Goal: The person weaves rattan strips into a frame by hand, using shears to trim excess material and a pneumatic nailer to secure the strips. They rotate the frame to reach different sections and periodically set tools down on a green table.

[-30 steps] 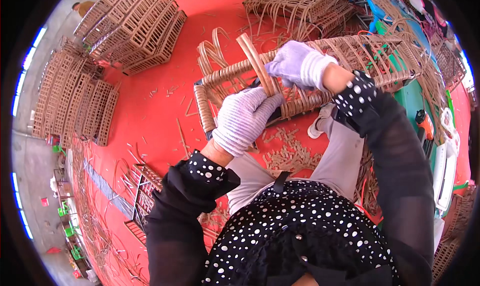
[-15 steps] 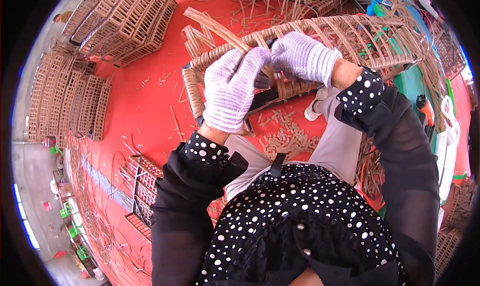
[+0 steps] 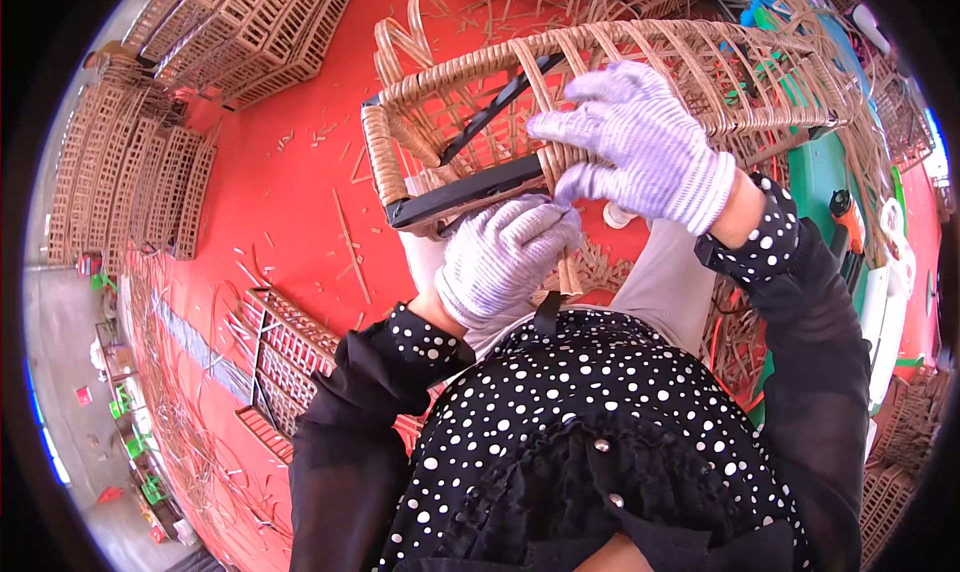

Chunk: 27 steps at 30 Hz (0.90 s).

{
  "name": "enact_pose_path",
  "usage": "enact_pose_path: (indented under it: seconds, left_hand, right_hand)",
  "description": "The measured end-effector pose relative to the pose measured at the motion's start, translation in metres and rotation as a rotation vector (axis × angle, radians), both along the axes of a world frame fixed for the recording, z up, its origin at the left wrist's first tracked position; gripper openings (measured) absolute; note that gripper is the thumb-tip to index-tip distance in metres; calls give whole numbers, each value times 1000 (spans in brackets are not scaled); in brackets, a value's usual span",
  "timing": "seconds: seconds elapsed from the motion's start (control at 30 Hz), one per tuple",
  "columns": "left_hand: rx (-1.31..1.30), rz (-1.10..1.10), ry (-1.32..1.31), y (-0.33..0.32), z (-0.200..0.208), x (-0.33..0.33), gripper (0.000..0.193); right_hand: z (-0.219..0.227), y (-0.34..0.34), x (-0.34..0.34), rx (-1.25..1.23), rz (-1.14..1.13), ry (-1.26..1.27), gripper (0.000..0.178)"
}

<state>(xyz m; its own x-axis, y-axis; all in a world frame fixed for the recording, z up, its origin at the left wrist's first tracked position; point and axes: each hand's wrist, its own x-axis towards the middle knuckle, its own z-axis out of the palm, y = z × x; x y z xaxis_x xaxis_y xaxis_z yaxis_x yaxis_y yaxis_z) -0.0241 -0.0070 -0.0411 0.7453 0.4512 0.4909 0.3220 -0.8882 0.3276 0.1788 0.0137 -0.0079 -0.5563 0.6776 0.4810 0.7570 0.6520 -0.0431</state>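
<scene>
A long woven wicker basket frame [image 3: 470, 77], with tan strips wrapped around a black metal bar [image 3: 480, 187], stands tilted in front of my lap. Below that bar, my left hand [image 3: 505, 257], in a white-and-lilac striped knit glove, is closed at the wrapped section. A tan wicker strip [image 3: 569, 272] hangs down beside its fingers, its upper part hidden. My right hand [image 3: 645, 152], gloved alike, is open over the frame's side, fingers spread and the thumb pointing toward the left hand. Looped strips [image 3: 420, 32] stick up at the frame's far left corner.
Stacked woven panels [image 3: 255, 37] stand at the far left, with more stacks [image 3: 135, 172] along the left. A smaller wicker piece [image 3: 290, 357] lies beside my left arm. Cut strip scraps litter the red floor [image 3: 300, 202]. An orange-and-black tool [image 3: 848, 217] is at the right.
My left hand has come down toward my lap, below the black bar. The strip end that pointed up now hangs down. My right hand has opened and shifted slightly right.
</scene>
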Motion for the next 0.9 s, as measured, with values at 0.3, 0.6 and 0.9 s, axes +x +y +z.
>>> enact_pose_path:
  seconds: [0.3,0.6,0.9]
  left_hand:
    - [-337,6,-55,13,35,-22,27]
    - [-753,279,694,117,22,17,28]
    - [-1362,239,-401,79,43,-5,23]
  right_hand:
    - [-24,9,-10,167,14,-254,25]
    - [-35,9,-15,327,-10,-210,15]
    - [-32,6,-10,257,-16,-119,22]
